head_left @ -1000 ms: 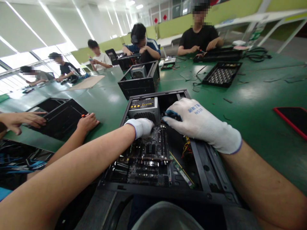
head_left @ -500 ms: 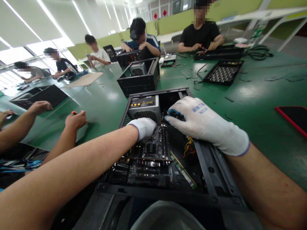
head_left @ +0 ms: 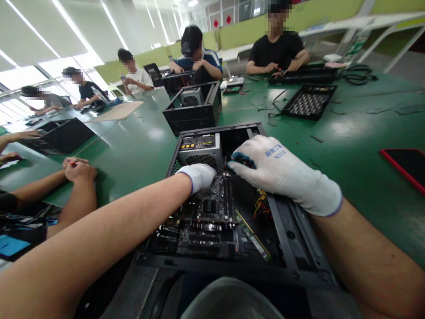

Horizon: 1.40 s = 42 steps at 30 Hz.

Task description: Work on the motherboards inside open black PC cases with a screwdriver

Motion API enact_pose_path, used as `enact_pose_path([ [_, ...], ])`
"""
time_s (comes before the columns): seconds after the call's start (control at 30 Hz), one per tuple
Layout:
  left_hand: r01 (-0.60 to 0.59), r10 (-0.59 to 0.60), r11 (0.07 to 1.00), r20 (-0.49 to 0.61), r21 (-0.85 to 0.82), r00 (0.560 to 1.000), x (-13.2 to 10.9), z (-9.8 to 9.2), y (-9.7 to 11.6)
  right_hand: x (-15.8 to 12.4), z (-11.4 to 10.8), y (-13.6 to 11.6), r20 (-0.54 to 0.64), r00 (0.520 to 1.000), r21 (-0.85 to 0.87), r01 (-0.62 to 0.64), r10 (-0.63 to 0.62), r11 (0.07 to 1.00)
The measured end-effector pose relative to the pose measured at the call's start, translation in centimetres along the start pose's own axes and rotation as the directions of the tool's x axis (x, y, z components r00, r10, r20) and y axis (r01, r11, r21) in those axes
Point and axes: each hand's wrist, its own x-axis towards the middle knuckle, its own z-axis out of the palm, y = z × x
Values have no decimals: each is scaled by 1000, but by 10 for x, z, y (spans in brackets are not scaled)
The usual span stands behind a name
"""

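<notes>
An open black computer case [head_left: 285,230] lies before me with a motherboard [head_left: 212,206] inside. My left hand [head_left: 201,177], in a white glove, reaches down over the board's far end, just below the power supply [head_left: 201,148]. Its fingertips are hidden behind the hand. To the right, my gloved right hand [head_left: 262,164] curves over the case side, thumb and fingers drawn together by small dark parts beside the power supply. What they hold cannot be made out. A green memory stick [head_left: 253,235] lies slanted in the case, right of the motherboard.
Coloured cables [head_left: 260,204] sit in the case under my right hand. Beyond it stands another open case [head_left: 192,116]. A black panel [head_left: 308,102] and a red-edged dark object [head_left: 405,170] lie on the green table. A neighbour's hands [head_left: 79,170] are at the left; other people sit across.
My two hands stay almost in place in the case. At the left, the neighbour's hands have come together, moving left, and another hand now rests on the dark case there.
</notes>
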Motion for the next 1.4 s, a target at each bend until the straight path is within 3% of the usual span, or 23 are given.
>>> enact_pose_path([
  [1.07,-16,16,1000,-16,-15,1000,-2,0,-1,0,2,1,20,1000,-28,12,-11,1000],
  [1.4,-34,34,999,-16,34,999,0,2,-3,4,-7,-4,75,997,-56,-23,28,998],
])
